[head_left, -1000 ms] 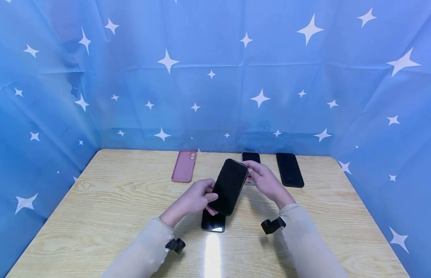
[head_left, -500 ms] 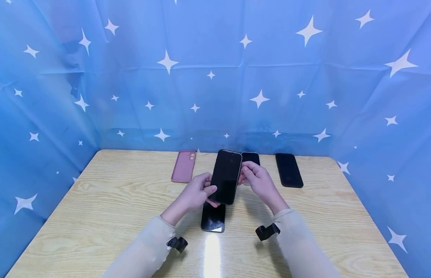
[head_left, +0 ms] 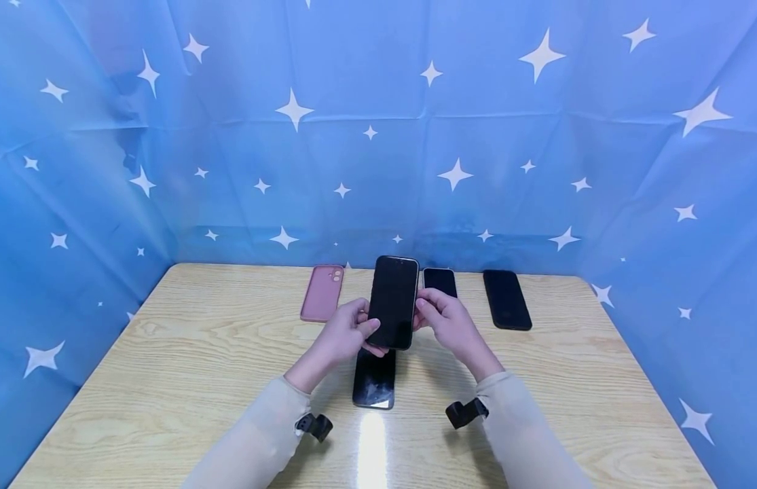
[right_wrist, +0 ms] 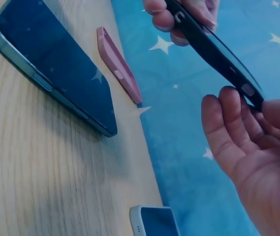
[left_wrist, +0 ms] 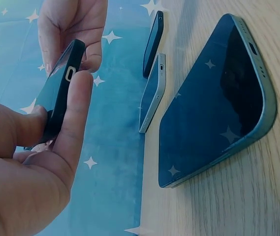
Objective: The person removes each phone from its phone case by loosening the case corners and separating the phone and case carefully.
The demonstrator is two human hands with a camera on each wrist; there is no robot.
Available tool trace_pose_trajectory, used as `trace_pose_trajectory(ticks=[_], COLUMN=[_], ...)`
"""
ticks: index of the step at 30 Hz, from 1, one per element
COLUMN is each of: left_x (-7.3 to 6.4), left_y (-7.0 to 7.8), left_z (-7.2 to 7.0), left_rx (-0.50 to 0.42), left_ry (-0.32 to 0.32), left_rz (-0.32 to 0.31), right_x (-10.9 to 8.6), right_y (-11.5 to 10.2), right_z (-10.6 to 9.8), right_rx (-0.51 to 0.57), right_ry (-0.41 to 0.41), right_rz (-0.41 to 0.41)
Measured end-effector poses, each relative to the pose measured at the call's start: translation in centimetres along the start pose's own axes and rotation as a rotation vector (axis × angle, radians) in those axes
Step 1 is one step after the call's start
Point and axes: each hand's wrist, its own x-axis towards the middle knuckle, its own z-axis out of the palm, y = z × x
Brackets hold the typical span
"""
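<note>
A black phone [head_left: 393, 302] in a dark case is held up above the table, screen toward me. My left hand [head_left: 341, 336] grips its lower left part, thumb over the front and fingers behind. On the opposite long side, my right hand [head_left: 451, 322] pinches the edge between thumb and fingers. Seen from the right wrist, the glass stands slightly proud of the case [right_wrist: 213, 59] along one side. The left wrist view shows the port cutout in the case's end [left_wrist: 71, 73]. Below the hands, another phone [head_left: 374, 387] lies face up on the wood.
At the back of the table [head_left: 201, 353] lie a pink phone case [head_left: 322, 292], a pale-edged phone [head_left: 440, 282] partly behind my right hand, and a black phone-shaped slab [head_left: 508, 299] farther right. A starry blue cloth [head_left: 378, 156] hangs behind and at the sides.
The held phone has moved up and left and turned from tilted to nearly upright. My right hand has slid lower along its right edge. The things on the table have stayed put.
</note>
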Motion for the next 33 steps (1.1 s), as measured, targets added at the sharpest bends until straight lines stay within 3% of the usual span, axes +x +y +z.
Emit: trace_pose_trajectory(ticks=[12, 19, 24, 33], left_x=[0.6, 0.9, 0.9, 1.0], left_y=[0.0, 0.2, 0.4, 0.4], left_z=[0.1, -0.1, 0.1, 0.4], left_rx=[-0.031, -0.002, 0.006, 0.03], left_ry=[0.106, 0.172, 0.205, 0.223], left_rz=[-0.025, -0.065, -0.071, -0.034], right_x=[-0.7, -1.3, -1.6, -1.8], right_y=[0.3, 0.5, 0.5, 0.5], right_z=[0.5, 1.0, 1.6, 2.5], right_rx=[-0.143, -0.119, -0.112, -0.274], right_ry=[-0.068, -0.131, -0.12, -0.04], right_rz=[-0.031, -0.037, -0.058, -0.071])
